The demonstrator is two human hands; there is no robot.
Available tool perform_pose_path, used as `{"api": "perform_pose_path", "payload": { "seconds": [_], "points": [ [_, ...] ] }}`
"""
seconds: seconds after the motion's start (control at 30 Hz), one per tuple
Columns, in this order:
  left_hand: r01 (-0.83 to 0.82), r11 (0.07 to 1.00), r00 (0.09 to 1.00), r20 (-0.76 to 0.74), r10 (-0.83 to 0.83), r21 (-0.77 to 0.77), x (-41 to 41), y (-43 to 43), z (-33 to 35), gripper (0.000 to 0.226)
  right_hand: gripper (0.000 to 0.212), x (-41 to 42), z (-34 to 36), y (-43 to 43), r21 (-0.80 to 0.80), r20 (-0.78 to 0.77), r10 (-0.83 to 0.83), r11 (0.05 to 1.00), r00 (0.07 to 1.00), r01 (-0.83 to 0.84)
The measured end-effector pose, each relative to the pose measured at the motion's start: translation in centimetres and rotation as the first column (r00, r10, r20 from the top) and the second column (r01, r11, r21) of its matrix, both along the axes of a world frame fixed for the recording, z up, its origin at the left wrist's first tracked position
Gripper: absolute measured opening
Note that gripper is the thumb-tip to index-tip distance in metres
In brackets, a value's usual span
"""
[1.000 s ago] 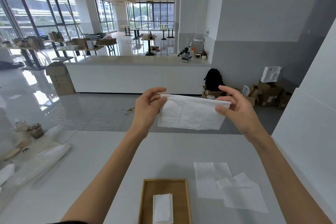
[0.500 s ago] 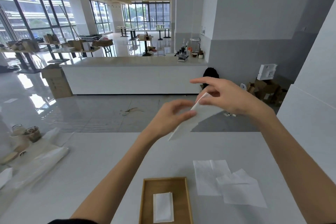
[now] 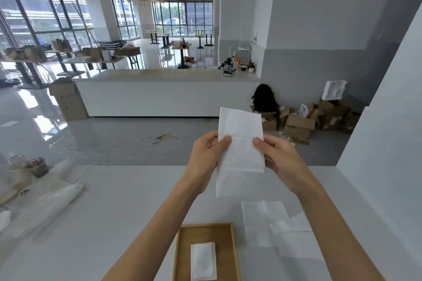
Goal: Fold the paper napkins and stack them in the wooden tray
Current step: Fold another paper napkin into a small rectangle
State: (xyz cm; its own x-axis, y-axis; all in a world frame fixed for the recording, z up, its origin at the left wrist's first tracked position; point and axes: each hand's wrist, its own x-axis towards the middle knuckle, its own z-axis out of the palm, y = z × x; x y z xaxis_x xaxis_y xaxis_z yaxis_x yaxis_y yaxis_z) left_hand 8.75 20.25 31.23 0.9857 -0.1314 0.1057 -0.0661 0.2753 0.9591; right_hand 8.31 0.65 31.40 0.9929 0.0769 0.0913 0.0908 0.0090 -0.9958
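Since the frame half a second back, both hands have dropped lower and drawn together, and the napkin [image 3: 240, 150], then a slanted sliver seen nearly edge-on, now faces the camera as a tall upright rectangle held in the air above the white table [image 3: 118, 212]. Left hand [image 3: 206, 157] pinches its left edge between thumb and fingers about halfway up; right hand [image 3: 277, 157] pinches the right edge at about the same height, thumb on the near face, the other fingers hidden behind the paper. Below, near the bottom edge of the view, the wooden tray [image 3: 182, 248] sits on the table with one folded napkin [image 3: 203, 260] lying lengthwise in its right half. Just right of the tray, two unfolded napkins [image 3: 280, 232] lie flat on the table, overlapping, the nearer one skewed across the corner of the other. Far to the left on the same table are a clear plastic wrapper [image 3: 52, 203] and a small brown cup [image 3: 37, 166] beside a glass jar [image 3: 17, 161]. Beyond the table a long white counter [image 3: 159, 93] crosses the room, with cardboard boxes [image 3: 301, 123] piled on the floor against the grey wall to its right.
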Motion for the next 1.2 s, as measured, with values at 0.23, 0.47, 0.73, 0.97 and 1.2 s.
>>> {"api": "perform_pose_path", "payload": {
  "seconds": [0.23,0.47,0.73,0.97,1.2],
  "points": [
    [-0.043,0.992,0.997,0.073,0.034,0.121,0.8,1.3,-0.3,0.017,0.014,1.2,1.4,0.9,-0.092,0.149,-0.035,0.995,0.988,0.049],
    [-0.013,0.993,0.984,0.178,-0.009,0.120,2.0,3.0,1.7,0.020,0.019,2.3,3.6,0.8,-0.008,0.153,0.035,0.999,0.988,-0.034],
    [0.098,0.994,0.929,0.352,-0.110,0.053,2.1,3.5,3.2,0.032,0.055,2.0,4.5,0.6,-0.010,0.321,0.026,1.000,0.947,-0.024],
    [0.166,0.985,0.975,0.140,-0.172,0.054,1.9,2.6,2.1,0.038,0.049,2.1,4.9,-0.3,-0.071,0.468,-0.020,0.996,0.884,0.061],
    [0.062,0.985,0.963,0.248,-0.102,0.162,1.5,2.4,2.8,0.021,0.040,1.5,5.7,-1.3,-0.075,0.429,0.023,0.997,0.903,0.010]
  ]
}}
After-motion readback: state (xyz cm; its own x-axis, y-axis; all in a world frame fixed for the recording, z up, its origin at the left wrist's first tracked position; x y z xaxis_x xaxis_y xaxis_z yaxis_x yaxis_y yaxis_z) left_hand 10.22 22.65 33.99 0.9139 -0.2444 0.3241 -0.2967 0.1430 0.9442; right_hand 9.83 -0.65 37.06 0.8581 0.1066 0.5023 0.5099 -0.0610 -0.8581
